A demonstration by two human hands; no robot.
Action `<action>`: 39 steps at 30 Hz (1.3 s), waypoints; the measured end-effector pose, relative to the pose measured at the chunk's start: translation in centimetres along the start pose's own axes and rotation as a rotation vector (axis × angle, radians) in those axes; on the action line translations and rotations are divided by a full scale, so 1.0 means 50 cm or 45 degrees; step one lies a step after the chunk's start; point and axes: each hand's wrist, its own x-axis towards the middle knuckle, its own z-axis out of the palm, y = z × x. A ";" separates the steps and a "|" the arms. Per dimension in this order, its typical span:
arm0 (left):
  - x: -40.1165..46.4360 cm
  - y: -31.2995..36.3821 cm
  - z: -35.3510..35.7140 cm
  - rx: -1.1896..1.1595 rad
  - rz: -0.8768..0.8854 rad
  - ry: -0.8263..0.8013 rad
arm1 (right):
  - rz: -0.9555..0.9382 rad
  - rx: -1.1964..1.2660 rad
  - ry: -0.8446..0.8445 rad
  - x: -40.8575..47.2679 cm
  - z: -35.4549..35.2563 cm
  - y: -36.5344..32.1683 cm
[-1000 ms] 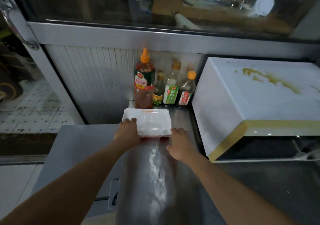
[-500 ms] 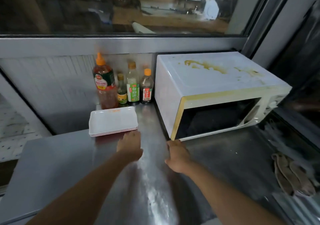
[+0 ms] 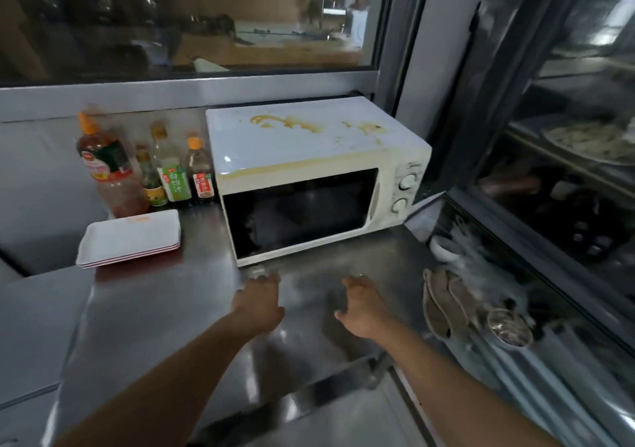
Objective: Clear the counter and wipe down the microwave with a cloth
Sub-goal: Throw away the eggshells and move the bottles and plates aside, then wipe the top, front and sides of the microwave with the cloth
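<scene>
Head view: compared with half a second ago, both hands have drawn away from the stack of white rectangular plastic trays (image 3: 129,238) and now sit over the stainless steel counter (image 3: 154,309) in front of the microwave, which has come fully into frame. One white boxy microwave oven (image 3: 309,178) stands at the back of the counter against the wall, door closed, with yellow-brown stains (image 3: 292,124) smeared across its top panel. One tray stack lies to its left, unmoved, its individual trays too thin to count with certainty. One beige folded cloth (image 3: 443,304) lies on the counter's right side, well apart from both hands. Four sauce bottles stand in a row behind the trays: one large orange-capped red sauce bottle (image 3: 110,171), one small dark bottle (image 3: 151,182), one green-labelled clear bottle (image 3: 173,168), one red-labelled dark bottle (image 3: 201,168). The left hand (image 3: 259,304) is released, fingers extended, grasping nothing. The right hand (image 3: 362,305) is likewise released, fingers relaxed, empty.
</scene>
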 end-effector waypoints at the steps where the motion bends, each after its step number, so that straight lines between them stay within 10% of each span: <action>1: -0.005 0.031 0.008 -0.004 0.008 -0.006 | 0.020 0.006 0.015 -0.012 -0.009 0.034; 15: -0.004 0.333 0.079 -0.043 0.187 -0.040 | 0.389 0.212 0.119 -0.074 -0.088 0.376; 39: 0.136 0.295 0.103 -0.115 0.210 -0.117 | 0.379 -0.021 0.250 0.099 -0.036 0.468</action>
